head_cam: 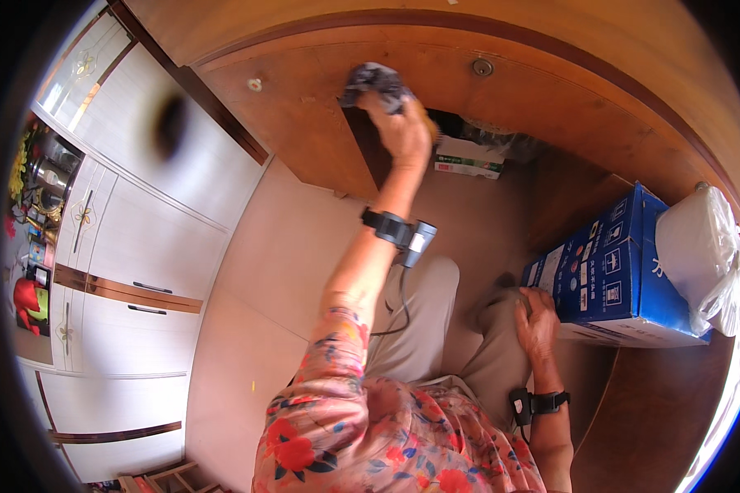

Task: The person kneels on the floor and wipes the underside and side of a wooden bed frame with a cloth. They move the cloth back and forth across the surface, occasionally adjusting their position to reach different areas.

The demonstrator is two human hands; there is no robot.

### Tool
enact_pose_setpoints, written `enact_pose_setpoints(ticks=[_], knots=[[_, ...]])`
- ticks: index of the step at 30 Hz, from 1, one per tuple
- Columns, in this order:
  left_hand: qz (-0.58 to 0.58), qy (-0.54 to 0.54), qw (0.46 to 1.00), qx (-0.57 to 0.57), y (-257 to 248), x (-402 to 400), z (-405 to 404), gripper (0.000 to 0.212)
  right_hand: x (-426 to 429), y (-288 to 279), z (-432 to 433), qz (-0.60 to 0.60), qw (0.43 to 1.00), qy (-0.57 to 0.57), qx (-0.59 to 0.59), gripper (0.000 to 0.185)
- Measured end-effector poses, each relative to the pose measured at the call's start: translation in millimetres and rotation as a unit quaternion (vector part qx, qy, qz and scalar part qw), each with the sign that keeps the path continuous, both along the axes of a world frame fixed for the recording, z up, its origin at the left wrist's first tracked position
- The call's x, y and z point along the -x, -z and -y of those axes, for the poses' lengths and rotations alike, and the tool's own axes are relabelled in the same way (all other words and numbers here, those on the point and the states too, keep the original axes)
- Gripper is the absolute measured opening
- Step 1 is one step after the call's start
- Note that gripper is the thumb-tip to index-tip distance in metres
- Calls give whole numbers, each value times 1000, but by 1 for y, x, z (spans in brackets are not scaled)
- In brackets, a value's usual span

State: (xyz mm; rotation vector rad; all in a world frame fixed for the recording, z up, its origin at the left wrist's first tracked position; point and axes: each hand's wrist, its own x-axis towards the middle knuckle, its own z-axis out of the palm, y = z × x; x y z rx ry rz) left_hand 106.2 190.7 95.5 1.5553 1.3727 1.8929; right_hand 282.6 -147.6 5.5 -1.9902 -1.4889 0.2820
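Note:
My left hand [406, 132] stretches forward, holding a crumpled dark grey cloth [375, 80] against the brown wooden front of a desk [320, 74]. Its fingers are partly blurred, and something yellowish-brown behind the palm cannot be made out. To the right of the cloth, a round metal lock [483, 67] is set in the wood. My right hand [539, 323] rests on my bent right knee [499, 330], holding nothing. Close beside it stands a blue cardboard box [598, 265] bearing printed symbols and writing.
Under the desk lie a white and green carton [468, 159] and some clear plastic [499, 137]. A white plastic bag [700, 246] sits against the blue box. White cabinets [148, 228] line the left, beyond the tiled floor [265, 259]. A cable [405, 302] hangs from my left wrist device.

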Motion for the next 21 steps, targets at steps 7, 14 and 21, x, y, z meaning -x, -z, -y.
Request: enact_pose_setpoints(ticks=[7, 14, 21], knots=[[155, 119, 981, 9, 5, -114, 60, 73, 21, 1, -15, 46, 998, -29, -29, 25], [-265, 239, 915, -189, -17, -189, 136, 58, 16, 7, -7, 100, 994, 7, 52, 26], [-332, 225, 821, -407, -44, -212, 116, 40, 2, 16, 6, 59, 998, 28, -14, 28]])
